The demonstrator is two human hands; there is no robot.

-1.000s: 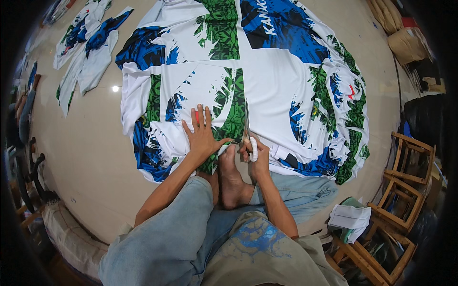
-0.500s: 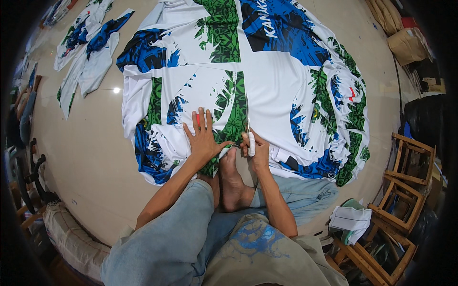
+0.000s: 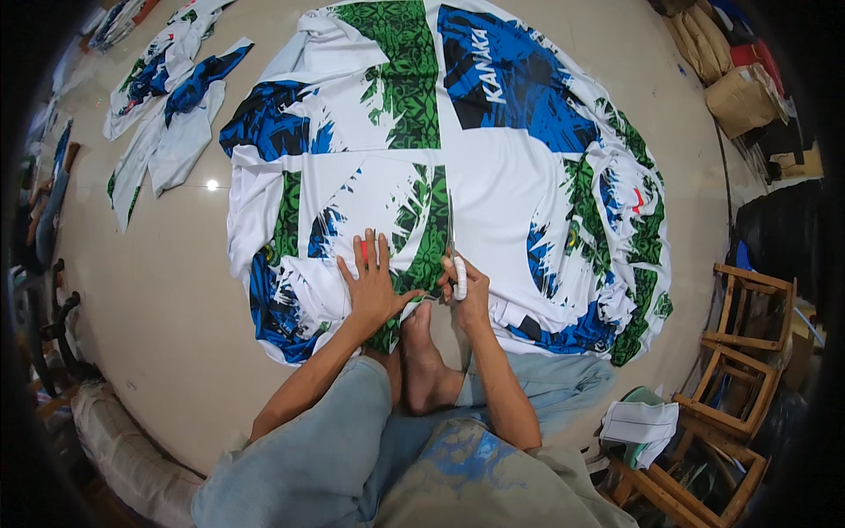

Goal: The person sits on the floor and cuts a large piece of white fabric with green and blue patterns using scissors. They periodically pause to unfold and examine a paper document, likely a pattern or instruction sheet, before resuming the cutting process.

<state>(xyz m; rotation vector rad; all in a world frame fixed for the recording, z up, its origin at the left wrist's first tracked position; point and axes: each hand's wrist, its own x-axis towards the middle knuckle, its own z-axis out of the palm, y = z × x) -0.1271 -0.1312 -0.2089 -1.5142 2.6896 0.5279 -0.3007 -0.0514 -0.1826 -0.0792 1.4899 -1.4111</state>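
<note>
"Scissors (image 3: 460, 278) and right hand (image 3: 473, 296) are advancing up the printed fabric (image 3: 506, 194); a second ago they were sitting slightly nearer the body than the left thumb, and now they are standing farther forward than it."

"How is the left hand (image 3: 373, 295) standing?"

"It is staying in place on the fabric, grasping nothing. Palm is facing down, fingers are spreading forward, and the thumb is pointing toward the scissors. Left forearm (image 3: 304, 396) is slanting up from the lower left."

"And the right?"

"It is grasping the scissors, its fingers curling about the white handle. Which fingers are passing through the loops, I cannot tell. Right forearm (image 3: 508, 383) is leaning inward, and the blades are pointing away from the body."

"Position and appearance of the fabric?"

"It is lying spread on the floor (image 3: 158, 304), in front of the person. White ground is carrying green-and-black leafy bands and jagged blue-and-black patches. Its middle is lying fairly flat; both sides are bunching into folds. Blades are running along the right edge of a green band (image 3: 433, 233), beside white cloth."

"Anything close to the work?"

"One bare foot (image 3: 429, 374) is resting between the forearms, toes near the band's lower end."
</note>
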